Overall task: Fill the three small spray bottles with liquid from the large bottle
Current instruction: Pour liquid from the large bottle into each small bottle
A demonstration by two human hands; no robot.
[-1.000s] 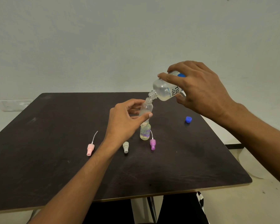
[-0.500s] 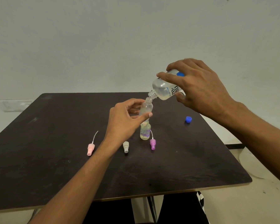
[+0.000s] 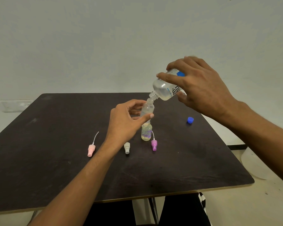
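My right hand (image 3: 201,88) grips the large clear bottle (image 3: 164,90), tilted steeply with its open neck down over the mouth of a small clear spray bottle (image 3: 147,108). My left hand (image 3: 126,123) holds that small bottle lifted above the dark table (image 3: 55,144), thumb and fingers around its body. Just below it another small bottle (image 3: 146,132) with a purple print stands upright on the table, holding pale liquid. A third small bottle is not visible.
Three spray heads lie on the table: pink (image 3: 91,149) at left, white (image 3: 127,147) in the middle, purple (image 3: 153,144) beside the standing bottle. The blue cap (image 3: 190,120) sits at the right. The table's front edge is near my body; a wall is behind.
My right hand has raised the large bottle's base, tipping it more steeply. The left hand and small bottle have stayed in place.
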